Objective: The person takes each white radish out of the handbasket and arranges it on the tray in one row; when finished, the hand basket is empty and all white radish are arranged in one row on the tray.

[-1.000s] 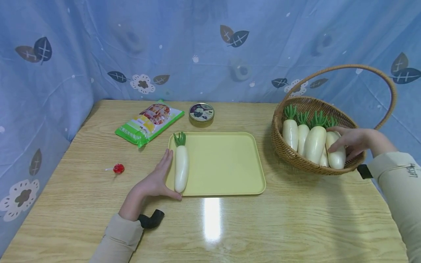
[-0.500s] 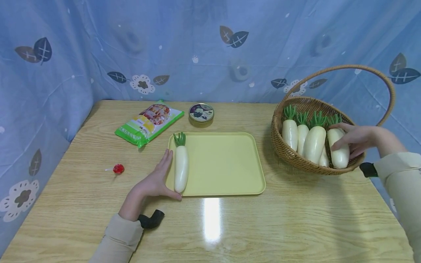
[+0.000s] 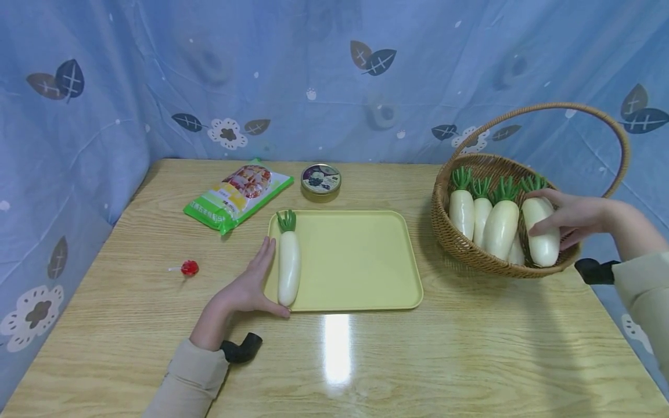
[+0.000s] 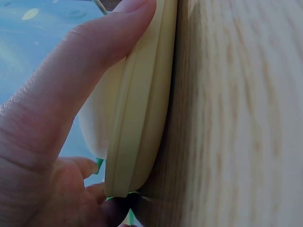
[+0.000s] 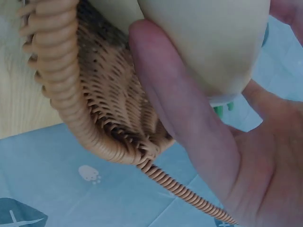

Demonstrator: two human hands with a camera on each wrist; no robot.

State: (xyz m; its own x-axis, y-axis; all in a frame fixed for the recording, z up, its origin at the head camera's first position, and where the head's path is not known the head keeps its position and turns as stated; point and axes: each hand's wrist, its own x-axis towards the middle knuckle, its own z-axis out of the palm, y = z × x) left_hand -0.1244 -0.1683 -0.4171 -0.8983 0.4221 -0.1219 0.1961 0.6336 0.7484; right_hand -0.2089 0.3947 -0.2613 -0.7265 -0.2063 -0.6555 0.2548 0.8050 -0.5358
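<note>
In the head view my right hand (image 3: 577,217) grips a white radish (image 3: 543,238) with green leaf stubs, thumb on its near side. That radish is tilted in the right part of a wicker basket (image 3: 470,255), among several others. The right wrist view shows the thumb pressed along the pale radish (image 5: 208,42); part of the fingers is hidden behind it. My left hand (image 3: 248,290) spreads round the near left corner of a yellow tray (image 3: 360,261), thumb on the front rim, fingers along the left side. One white radish (image 3: 288,270) lies lengthwise in the tray by that hand.
Behind the tray stand a round tin (image 3: 320,180) and a green-and-white food packet (image 3: 237,194). Left of the tray lies a red lollipop (image 3: 189,267). The basket's tall handle (image 3: 554,106) arches over the radishes. A blue patterned curtain (image 3: 313,75) hangs at the table's back edge.
My right hand has drawn its radish slightly right and up, widening the gap to the neighbouring radishes; the right forearm has shifted right. My left hand and the tray have stayed put.
</note>
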